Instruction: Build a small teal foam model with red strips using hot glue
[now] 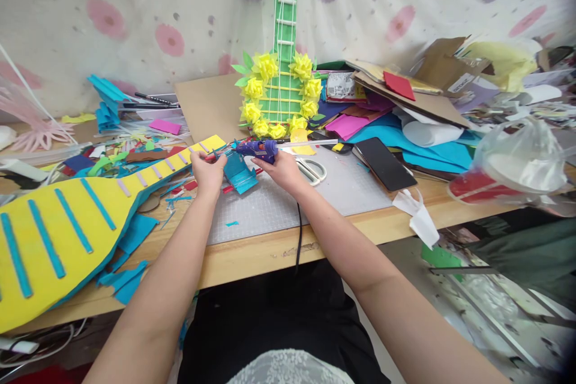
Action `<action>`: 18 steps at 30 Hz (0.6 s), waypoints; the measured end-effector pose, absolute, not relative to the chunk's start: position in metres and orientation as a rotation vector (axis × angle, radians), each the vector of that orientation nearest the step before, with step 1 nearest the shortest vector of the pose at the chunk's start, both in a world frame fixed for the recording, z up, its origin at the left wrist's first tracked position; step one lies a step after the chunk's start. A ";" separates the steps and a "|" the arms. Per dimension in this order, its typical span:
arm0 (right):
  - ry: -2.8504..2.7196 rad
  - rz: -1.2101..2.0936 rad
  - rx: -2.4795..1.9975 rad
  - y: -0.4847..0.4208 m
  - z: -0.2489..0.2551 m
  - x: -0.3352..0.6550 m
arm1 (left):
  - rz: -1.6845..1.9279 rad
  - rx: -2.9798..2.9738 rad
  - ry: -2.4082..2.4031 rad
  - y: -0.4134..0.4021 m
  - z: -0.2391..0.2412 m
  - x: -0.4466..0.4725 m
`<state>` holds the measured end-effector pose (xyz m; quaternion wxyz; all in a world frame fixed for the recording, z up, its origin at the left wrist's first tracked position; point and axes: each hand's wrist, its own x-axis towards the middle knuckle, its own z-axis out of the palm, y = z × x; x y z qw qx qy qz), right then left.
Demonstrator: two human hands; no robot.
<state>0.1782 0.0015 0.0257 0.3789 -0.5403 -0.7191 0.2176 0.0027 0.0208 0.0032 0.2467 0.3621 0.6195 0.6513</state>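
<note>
My right hand [284,173] is closed around a blue hot glue gun [256,149], from whose back a clear glue stick [310,143] sticks out to the right. The gun's nozzle end points left, over a piece of blue crepe paper [240,173]. My left hand [209,173] pinches that paper at its left edge. Both hands are above a grey cutting mat [270,216]. Close to my left hand lies a yellow guitar shape [67,222] with blue and pale strips across it.
White-handled scissors [312,171] and a black phone [384,163] lie on the right. A green guitar shape with yellow paper flowers [283,90] stands behind. Paper sheets [396,138], scraps [135,156] and a red-and-white tub in plastic [495,168] crowd the table.
</note>
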 end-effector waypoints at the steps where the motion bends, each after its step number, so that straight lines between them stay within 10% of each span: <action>1: -1.841 0.550 -1.373 0.002 0.025 0.178 | 1.776 0.990 1.697 0.021 0.003 0.003; 18: -1.815 0.537 -1.396 0.001 0.022 0.180 | 1.760 1.016 1.766 0.022 0.002 0.002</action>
